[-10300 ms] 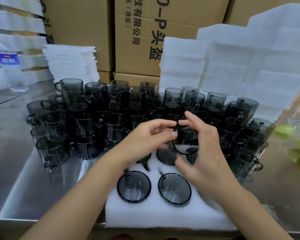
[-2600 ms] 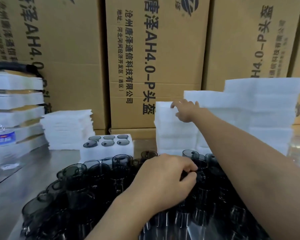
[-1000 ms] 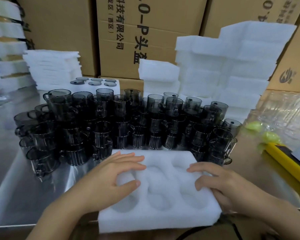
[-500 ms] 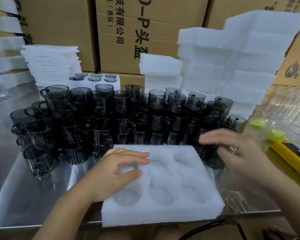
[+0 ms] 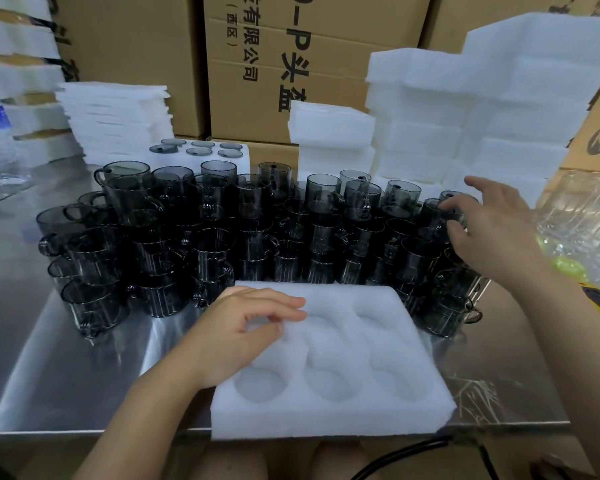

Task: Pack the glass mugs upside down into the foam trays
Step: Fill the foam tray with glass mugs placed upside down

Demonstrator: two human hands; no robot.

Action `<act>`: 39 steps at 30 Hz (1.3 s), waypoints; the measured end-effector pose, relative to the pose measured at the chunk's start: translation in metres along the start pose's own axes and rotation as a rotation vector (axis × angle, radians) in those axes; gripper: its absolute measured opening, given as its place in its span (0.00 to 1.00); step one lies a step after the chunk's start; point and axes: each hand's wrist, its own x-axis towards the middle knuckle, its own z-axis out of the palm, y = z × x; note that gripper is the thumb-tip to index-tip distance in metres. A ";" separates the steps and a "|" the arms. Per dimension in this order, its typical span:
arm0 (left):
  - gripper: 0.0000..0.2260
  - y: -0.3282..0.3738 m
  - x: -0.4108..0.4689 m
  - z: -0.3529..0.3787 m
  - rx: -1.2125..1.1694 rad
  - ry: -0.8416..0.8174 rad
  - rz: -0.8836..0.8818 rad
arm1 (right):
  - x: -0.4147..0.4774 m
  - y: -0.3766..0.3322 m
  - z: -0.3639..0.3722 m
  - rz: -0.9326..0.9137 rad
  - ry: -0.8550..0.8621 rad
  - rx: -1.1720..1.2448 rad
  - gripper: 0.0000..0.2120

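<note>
An empty tray (image 5: pixel 361 306) lies at the counter's (image 5: pixel 66 375) near edge. The left hand (image 5: pixel 236 334) rests on the tray's left side, fingers loosely bent, holding nothing. Just behind the tray, dark mugs (image 5: pixel 222 237) crowd together, stacked rims up. To the tray's right rear, the right hand (image 5: pixel 492 230) spreads wide at one mug (image 5: pixel 433 213), not closed on it. Farther behind the tray stand a filled tray (image 5: pixel 243 162), foam stacks (image 5: pixel 465 116) and boxes (image 5: pixel 291 46).

Left hand (image 5: pixel 243 330) resting on foam tray (image 5: pixel 357 303), right hand (image 5: pixel 492 233) spread over glass mugs (image 5: pixel 219 244)

The steel table (image 5: pixel 77 375) bears glass mugs (image 5: pixel 257 233), a foam tray (image 5: pixel 326 424) (overhanging its near edge) and foam stacks (image 5: pixel 465 126).
</note>
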 end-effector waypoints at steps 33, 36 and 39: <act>0.10 -0.015 -0.011 0.015 -0.129 0.285 -0.076 | -0.064 -0.140 0.033 -0.245 -0.153 0.972 0.12; 0.12 -0.018 -0.014 0.018 -0.184 0.290 -0.113 | -0.066 -0.139 0.033 -0.245 -0.198 0.969 0.12; 0.16 -0.016 -0.014 0.017 -0.229 0.286 -0.131 | -0.070 -0.140 0.034 -0.295 -0.232 0.966 0.11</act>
